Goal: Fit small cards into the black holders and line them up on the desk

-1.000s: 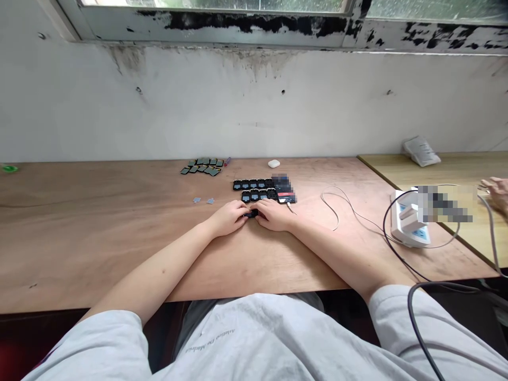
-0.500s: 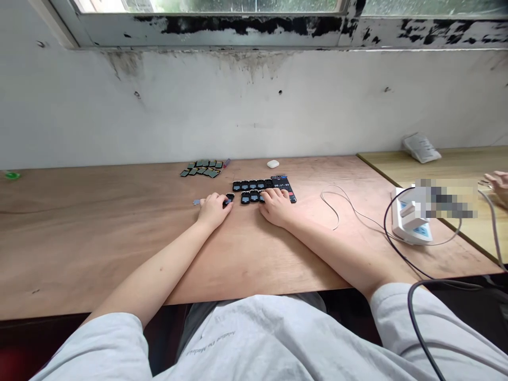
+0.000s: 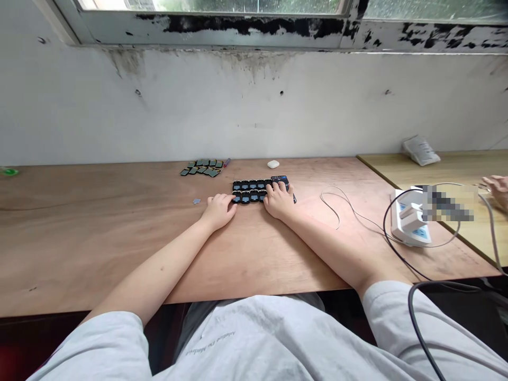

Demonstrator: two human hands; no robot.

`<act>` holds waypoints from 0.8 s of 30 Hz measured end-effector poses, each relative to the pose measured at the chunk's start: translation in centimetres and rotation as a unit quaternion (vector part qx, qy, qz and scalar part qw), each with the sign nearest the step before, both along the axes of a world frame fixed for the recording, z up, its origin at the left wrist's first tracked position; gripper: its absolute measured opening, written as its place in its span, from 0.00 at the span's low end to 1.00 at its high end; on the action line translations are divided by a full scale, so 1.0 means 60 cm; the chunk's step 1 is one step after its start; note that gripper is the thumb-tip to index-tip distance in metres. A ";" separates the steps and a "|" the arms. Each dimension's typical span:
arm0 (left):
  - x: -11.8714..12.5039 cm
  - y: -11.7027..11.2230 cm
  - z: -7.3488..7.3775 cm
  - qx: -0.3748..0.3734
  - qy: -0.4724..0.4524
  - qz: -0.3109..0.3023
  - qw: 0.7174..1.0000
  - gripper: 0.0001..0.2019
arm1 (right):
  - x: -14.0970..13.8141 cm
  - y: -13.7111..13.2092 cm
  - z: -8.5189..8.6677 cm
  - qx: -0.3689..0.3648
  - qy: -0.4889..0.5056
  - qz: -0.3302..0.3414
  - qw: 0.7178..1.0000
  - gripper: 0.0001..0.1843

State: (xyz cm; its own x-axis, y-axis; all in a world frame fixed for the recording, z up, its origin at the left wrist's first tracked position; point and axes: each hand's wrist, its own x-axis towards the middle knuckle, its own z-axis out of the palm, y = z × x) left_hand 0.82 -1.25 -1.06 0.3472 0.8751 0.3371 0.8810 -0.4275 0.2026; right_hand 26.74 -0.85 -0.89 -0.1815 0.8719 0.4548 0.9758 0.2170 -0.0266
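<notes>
Two rows of small black casings with blue-grey inserts lie on the wooden table: a back row [image 3: 248, 185] and a front row [image 3: 246, 197]. My left hand [image 3: 219, 211] rests at the front row's left end, its fingertips touching the end casing and the thumb apart. My right hand [image 3: 279, 202] lies palm down with spread fingers at the right end of the rows, hiding the casings there. Under its fingers is a dark phone [image 3: 280, 179], mostly covered. A small loose blue-grey piece [image 3: 196, 201] lies left of my left hand.
Several green-grey square pieces [image 3: 203, 167] lie farther back, beside a small purplish stick [image 3: 227, 162]. A white earbud case [image 3: 273, 164] sits near the wall. At right are a power strip [image 3: 408, 233], trailing cables, a plastic packet [image 3: 421, 150] and another person's hand [image 3: 498, 189].
The casing at my left hand has moved right to join the front row's end. My left hand has moved slightly right; my right hand's fingers have shifted right and up over the phone.
</notes>
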 end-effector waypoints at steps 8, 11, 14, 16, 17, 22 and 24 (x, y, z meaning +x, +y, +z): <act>0.001 0.001 0.001 0.001 -0.026 0.003 1.000 0.17 | 0.003 0.016 0.000 -0.061 0.013 0.037 0.997 0.32; 0.002 0.001 0.003 -0.002 -0.033 0.006 0.999 0.17 | 0.004 0.020 -0.002 -0.080 0.022 0.042 0.996 0.35; 0.001 0.000 0.005 -0.005 -0.033 0.007 0.999 0.17 | 0.004 0.020 -0.003 -0.077 0.028 0.049 0.995 0.34; 0.000 0.000 0.005 -0.008 -0.032 0.005 0.999 0.17 | 0.004 0.018 -0.002 -0.062 0.025 0.049 0.997 0.33; 0.000 0.000 0.005 -0.008 -0.032 0.004 0.999 0.17 | 0.003 0.016 -0.002 -0.052 0.022 0.049 0.997 0.32; -0.005 0.002 0.001 -0.003 -0.033 0.003 0.999 0.16 | 0.001 0.005 0.002 -0.017 0.015 0.046 0.999 0.29; -0.006 0.002 0.000 -0.004 -0.034 0.002 0.999 0.16 | 0.001 -0.002 0.004 -0.012 0.010 0.049 0.999 0.28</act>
State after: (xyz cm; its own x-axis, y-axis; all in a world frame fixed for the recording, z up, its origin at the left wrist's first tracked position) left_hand 0.47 -1.15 -1.05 0.3205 0.8793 0.3523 0.8670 -0.4221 0.2649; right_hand 26.80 -0.99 -0.68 -0.2566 0.8616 0.4379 0.9493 0.3097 -0.0531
